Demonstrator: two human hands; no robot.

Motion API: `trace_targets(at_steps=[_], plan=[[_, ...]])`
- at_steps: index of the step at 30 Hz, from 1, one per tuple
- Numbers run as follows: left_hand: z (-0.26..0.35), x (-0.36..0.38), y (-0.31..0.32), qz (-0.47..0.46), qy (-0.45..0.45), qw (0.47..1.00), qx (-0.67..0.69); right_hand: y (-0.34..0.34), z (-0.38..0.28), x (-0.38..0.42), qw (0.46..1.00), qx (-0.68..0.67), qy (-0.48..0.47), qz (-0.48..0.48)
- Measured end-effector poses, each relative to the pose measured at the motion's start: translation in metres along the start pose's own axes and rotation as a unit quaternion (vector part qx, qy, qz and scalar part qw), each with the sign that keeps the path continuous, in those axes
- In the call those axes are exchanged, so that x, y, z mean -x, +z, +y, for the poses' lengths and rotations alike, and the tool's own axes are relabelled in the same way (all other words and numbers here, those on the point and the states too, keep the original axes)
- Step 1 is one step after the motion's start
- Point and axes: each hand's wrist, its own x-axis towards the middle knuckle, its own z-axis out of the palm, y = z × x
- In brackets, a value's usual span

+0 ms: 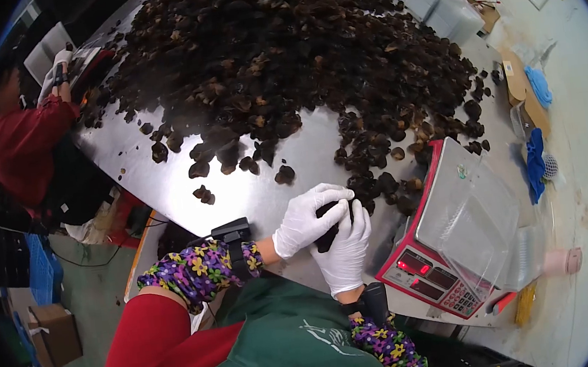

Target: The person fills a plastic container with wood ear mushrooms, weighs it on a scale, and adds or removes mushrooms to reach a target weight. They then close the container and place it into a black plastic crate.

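Observation:
In white gloves, my left hand (306, 219) and my right hand (346, 251) meet at the near edge of the metal table. Between them they grip a dark wood ear mushroom (327, 237), with fingers curled around it; part of it is hidden behind the gloves. Just beyond my fingers lie loose wood ears (284, 175) on the steel. Behind those spreads a large heap of the same dark brown, frilled pieces (244, 52).
Right of my hands stands a red digital scale (426, 281) bearing a clear plastic container (466, 215). More clear containers (444, 6) are stacked at the far right. A co-worker in red (35, 142) works at the left side of the metal table (139, 175). Blue cloth (536, 165) hangs at right.

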Motion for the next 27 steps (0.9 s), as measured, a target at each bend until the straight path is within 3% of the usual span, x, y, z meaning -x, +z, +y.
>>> trace_targets(at_steps=[2,5,10,12,16,18,22,24,27], plan=[[0.002,0.003,0.008,0.013,-0.035,0.998,0.048,0.000,0.002,0.001,1.000,0.001,-0.010,0.007],[0.006,0.009,0.019,0.099,-0.154,0.958,0.223,-0.006,0.000,-0.001,1.000,-0.021,-0.006,-0.008],[0.015,0.009,0.014,0.093,-0.136,0.963,0.215,-0.022,-0.010,-0.010,0.997,-0.080,-0.015,0.003],[0.041,0.000,0.013,0.113,-0.175,0.929,0.306,-0.037,-0.014,-0.020,0.995,-0.082,-0.037,0.031],[0.123,-0.032,0.011,0.060,-0.060,0.955,0.284,-0.102,-0.019,-0.052,0.984,0.020,-0.108,0.138],[0.177,-0.056,0.038,0.020,0.018,0.970,0.243,-0.168,-0.017,-0.062,0.980,0.048,-0.085,0.174],[0.193,-0.084,0.107,-0.055,0.023,0.955,0.290,-0.216,0.032,-0.053,0.971,0.114,-0.047,0.205],[0.179,-0.093,0.144,-0.093,-0.019,0.948,0.302,-0.231,0.061,-0.038,0.980,0.124,0.018,0.153],[0.159,-0.096,0.168,-0.091,0.136,0.987,-0.004,-0.250,0.097,-0.019,0.990,0.103,0.055,0.077]])
